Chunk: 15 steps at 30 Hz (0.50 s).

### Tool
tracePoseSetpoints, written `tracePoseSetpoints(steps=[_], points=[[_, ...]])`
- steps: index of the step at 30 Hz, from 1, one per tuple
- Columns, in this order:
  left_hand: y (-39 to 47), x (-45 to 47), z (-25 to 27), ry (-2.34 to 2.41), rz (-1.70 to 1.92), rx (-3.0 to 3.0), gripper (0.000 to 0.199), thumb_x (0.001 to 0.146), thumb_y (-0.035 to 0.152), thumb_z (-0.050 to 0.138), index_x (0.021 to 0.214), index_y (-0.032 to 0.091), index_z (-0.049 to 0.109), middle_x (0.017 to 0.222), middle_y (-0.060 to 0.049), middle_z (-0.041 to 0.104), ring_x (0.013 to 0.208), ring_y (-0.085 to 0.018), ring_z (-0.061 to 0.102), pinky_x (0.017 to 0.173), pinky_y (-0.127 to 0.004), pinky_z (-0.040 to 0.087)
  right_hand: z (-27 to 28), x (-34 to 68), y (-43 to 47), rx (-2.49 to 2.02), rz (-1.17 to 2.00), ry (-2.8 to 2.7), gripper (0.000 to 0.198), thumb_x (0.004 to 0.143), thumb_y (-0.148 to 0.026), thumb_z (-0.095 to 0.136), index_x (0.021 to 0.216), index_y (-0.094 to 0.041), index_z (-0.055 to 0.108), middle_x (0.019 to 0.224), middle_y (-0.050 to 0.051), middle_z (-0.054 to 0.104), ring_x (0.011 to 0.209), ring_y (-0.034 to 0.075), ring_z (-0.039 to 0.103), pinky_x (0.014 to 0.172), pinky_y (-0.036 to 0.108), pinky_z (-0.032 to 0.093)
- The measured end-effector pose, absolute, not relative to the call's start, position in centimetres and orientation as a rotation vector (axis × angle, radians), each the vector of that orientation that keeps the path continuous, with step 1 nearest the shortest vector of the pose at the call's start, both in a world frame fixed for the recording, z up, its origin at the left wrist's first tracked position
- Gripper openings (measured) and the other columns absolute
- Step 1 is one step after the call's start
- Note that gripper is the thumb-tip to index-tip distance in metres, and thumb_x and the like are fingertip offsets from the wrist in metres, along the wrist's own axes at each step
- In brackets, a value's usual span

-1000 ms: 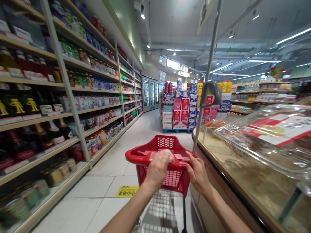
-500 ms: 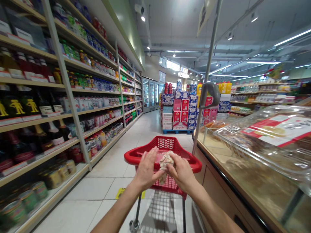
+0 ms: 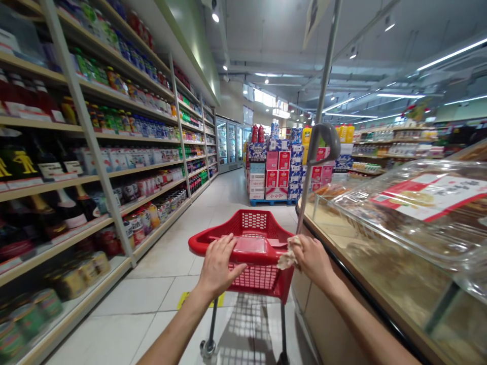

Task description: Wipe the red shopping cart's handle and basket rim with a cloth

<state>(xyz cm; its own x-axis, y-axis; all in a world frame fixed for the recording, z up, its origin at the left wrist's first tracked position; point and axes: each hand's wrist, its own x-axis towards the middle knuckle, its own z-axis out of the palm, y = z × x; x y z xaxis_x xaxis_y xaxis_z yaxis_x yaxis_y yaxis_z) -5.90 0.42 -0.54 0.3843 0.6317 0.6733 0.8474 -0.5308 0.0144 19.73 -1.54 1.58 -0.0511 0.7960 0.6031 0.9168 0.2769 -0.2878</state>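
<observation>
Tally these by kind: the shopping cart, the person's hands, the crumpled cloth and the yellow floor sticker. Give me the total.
Shopping cart: 1
Left hand and right hand: 2
Crumpled cloth: 1
Yellow floor sticker: 1
Total: 5

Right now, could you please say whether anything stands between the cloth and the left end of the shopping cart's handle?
Yes: the left hand lies across the red handle, left of its middle; the right hand holds the cloth farther right.

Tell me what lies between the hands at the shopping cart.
From the left hand to the right hand, the head view shows a pink panel on the red handle, then a crumpled off-white cloth, held by the right.
</observation>
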Motion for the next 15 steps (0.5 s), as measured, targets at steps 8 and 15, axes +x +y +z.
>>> tracePoseSetpoints(steps=[8,15], points=[[0.4,-5.1,-0.7,-1.28,-0.919,-2.291,0.053,0.075,0.046,0.048,0.119,0.017,0.043,0.126,-0.012,0.047,0.115,-0.026,0.042,0.094,-0.045,0.034,0.2,17.5,-1.5,-1.284,-0.363,-1.938,0.026,0.078,-0.021,0.042,0.1,-0.019,0.056,0.108,0.009,0.06,0.102,0.022,0.052,0.091,0.041,0.032],[0.3,-5.4,-0.7,-1.296,-0.925,-2.255,0.047,0.077,0.043,0.047,0.115,0.016,0.047,0.124,-0.011,0.049,0.113,-0.025,0.045,0.092,-0.043,0.035,2.0,25.1,2.7,-1.67,0.089,-1.775,0.016,0.073,-0.02,0.045,0.075,-0.02,0.061,0.07,0.002,0.067,0.066,0.016,0.061,0.058,0.023,0.042]])
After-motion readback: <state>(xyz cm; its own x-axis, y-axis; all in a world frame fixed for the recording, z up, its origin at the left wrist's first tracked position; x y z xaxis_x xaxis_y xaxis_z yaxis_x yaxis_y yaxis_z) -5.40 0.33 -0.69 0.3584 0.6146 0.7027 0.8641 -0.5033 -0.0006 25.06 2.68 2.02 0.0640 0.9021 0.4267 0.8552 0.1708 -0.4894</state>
